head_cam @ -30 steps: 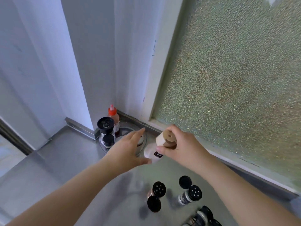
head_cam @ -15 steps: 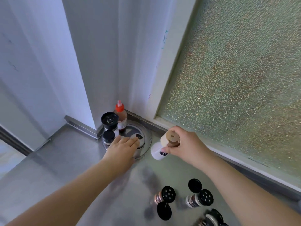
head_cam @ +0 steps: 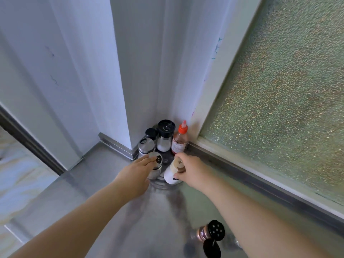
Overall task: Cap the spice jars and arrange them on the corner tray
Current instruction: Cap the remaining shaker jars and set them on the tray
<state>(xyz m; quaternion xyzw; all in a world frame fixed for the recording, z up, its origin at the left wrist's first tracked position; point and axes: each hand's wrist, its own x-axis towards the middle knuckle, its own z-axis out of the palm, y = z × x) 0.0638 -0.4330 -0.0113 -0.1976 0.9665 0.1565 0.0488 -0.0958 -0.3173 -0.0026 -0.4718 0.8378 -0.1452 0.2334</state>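
A round metal corner tray [head_cam: 161, 183] sits in the wall corner. My right hand [head_cam: 189, 169] grips a white jar with a tan wooden lid [head_cam: 172, 173], tilted, at the tray's front right. My left hand [head_cam: 136, 174] rests its fingers on the lid of a steel shaker [head_cam: 156, 167] at the tray's front left. Further back on the tray stand another steel shaker [head_cam: 146, 147], a small black-capped jar [head_cam: 151, 133], a tall black-lidded grinder [head_cam: 165, 135] and a red-capped sauce bottle [head_cam: 179, 140]. A spice jar with its black flip cap open [head_cam: 211, 233] stands near me on the counter.
The steel counter [head_cam: 89, 185] runs from the corner toward me. White walls close in behind and to the left of the tray. A frosted glass window [head_cam: 279, 90] with a metal sill borders the right side.
The view shifted toward the corner. My right hand brought the white jar down from above the counter onto the tray's front. My left hand stayed on the steel shaker.
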